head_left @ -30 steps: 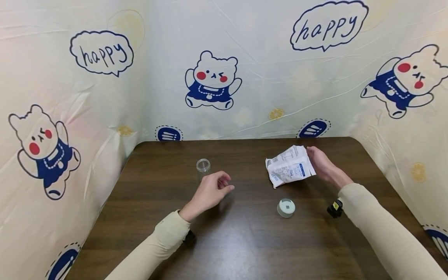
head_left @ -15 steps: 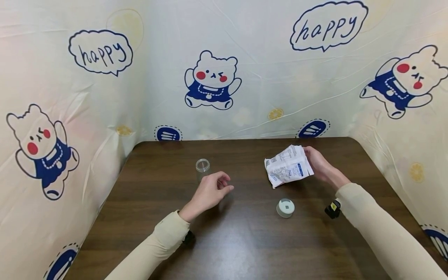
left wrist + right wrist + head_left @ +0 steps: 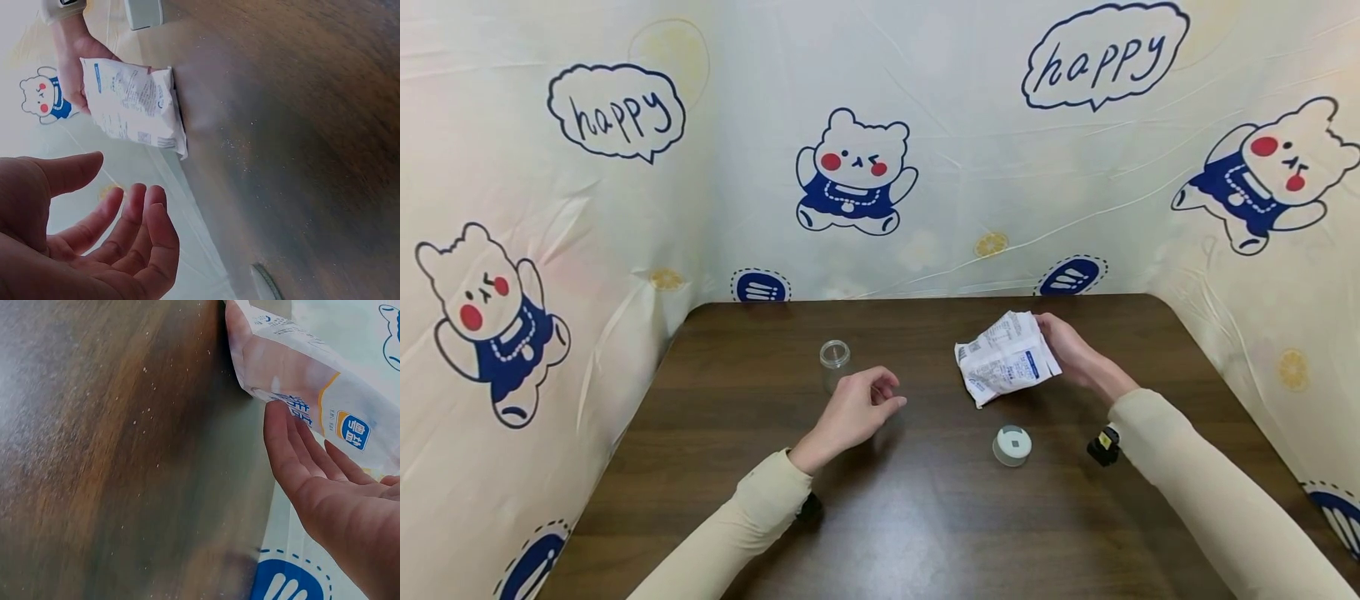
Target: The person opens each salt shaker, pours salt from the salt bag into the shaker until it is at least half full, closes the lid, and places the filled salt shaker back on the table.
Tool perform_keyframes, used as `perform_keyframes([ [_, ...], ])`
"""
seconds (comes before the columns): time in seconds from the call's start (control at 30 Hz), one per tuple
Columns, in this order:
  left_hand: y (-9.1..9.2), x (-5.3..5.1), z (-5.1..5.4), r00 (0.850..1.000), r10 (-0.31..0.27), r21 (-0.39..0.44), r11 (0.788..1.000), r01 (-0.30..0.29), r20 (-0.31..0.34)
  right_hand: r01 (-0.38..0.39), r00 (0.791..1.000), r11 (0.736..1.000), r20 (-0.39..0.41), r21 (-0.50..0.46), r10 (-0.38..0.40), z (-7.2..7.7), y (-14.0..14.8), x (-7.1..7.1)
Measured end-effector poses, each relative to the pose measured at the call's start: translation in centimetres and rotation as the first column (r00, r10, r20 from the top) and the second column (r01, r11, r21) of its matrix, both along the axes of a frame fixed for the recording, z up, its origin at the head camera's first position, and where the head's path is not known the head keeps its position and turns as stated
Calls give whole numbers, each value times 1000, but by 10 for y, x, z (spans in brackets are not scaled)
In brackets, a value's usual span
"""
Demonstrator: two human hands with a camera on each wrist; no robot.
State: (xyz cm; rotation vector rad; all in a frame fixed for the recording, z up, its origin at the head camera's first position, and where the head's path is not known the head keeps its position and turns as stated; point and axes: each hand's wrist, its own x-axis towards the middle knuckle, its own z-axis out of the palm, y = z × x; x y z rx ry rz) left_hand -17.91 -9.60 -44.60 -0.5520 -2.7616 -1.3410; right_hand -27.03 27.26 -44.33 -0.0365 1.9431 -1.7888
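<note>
Head view gives me the bag (image 3: 1006, 360) toward the far right corner of the counter (image 3: 917, 525), with the right hand (image 3: 1078, 354) at its right side. Right wrist view shows those fingers lying straight against the bag, not wrapped round it; whether the bag's base bears on the counter, I cannot tell. The left hand (image 3: 853, 412), left of centre, has its fingers loosely curved, apart from the thumb, holding nothing; the jar (image 3: 835, 358) stands just behind it.

To handle the bag well, I would back it with a broad palm and steady the opposite side with the left hand, since soft packaging will likely sag under one-sided contact. I'd keep that hand from knocking the jar.

The bag looks plump, its contents hidden; pale grains (image 3: 237, 147) dot the counter. The jar is see-through and uncapped, but partly covered, so I can't judge its contents. A lid (image 3: 1012, 448) sits apart, closer to the near edge than the bag.
</note>
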Motion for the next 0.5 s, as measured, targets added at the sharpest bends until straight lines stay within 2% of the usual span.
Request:
perform_keyframes([
  [0.23, 5, -3, 3, 1000, -16, -4, 1000, 16, 5, -7, 1000, 1000, 3, 21, 7, 2, -5, -1],
  [0.5, 7, -2, -1, 999, -45, -9, 999, 45, 27, 15, 1000, 1000, -9, 14, -15, 0, -6, 1],
])
